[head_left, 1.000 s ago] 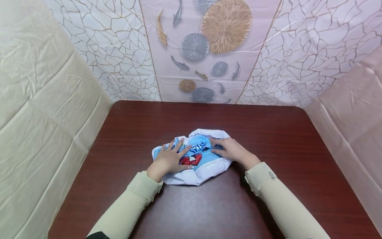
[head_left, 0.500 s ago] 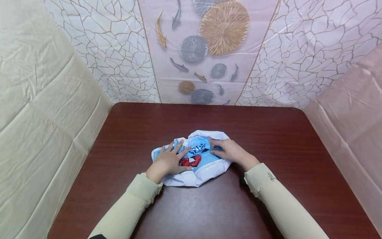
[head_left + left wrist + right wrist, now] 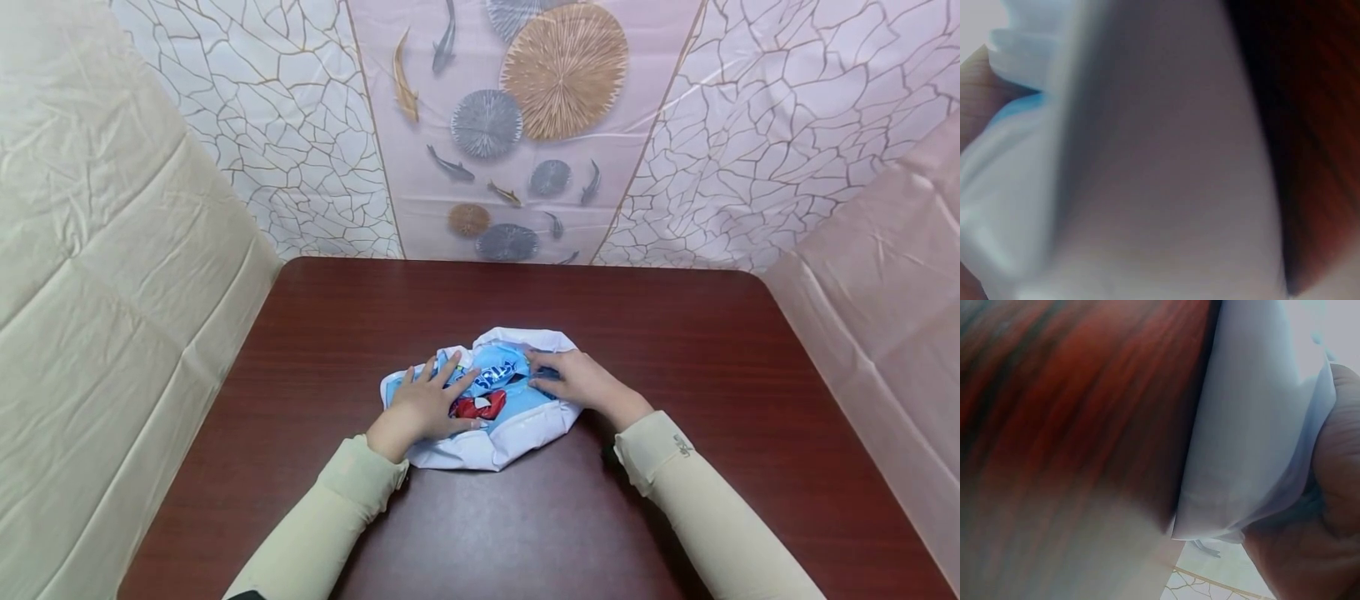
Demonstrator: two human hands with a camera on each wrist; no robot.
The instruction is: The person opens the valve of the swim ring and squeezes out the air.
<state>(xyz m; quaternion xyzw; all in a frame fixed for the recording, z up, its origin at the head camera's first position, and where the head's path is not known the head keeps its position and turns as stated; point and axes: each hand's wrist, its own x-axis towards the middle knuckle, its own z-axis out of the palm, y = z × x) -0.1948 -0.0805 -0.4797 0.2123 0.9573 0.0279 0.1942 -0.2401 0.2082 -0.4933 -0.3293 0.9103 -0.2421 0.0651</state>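
Observation:
A crumpled plastic item (image 3: 523, 429), white around the outside and light blue within, lies on the table near its middle; its kind is unclear. Blue lettering (image 3: 497, 375) and a glossy red patch (image 3: 482, 406) show on its inner part. My left hand (image 3: 422, 408) rests on its left side with fingers spread. On the right side my right hand (image 3: 581, 382) touches the blue part, thumb and fingers apart and loosely bent. White plastic (image 3: 1166, 162) fills much of the left wrist view. In the right wrist view, part of the hand (image 3: 1341, 487) lies over the white edge.
The dark red wooden table (image 3: 600, 517) has rounded far corners. A patterned white and pink sheet (image 3: 420, 167) hangs behind it. Cream fabric walls rise at the left (image 3: 112, 292) and right (image 3: 885, 275).
The view has shifted very slightly. Both hands stay in nearly the same place on the crumpled plastic item.

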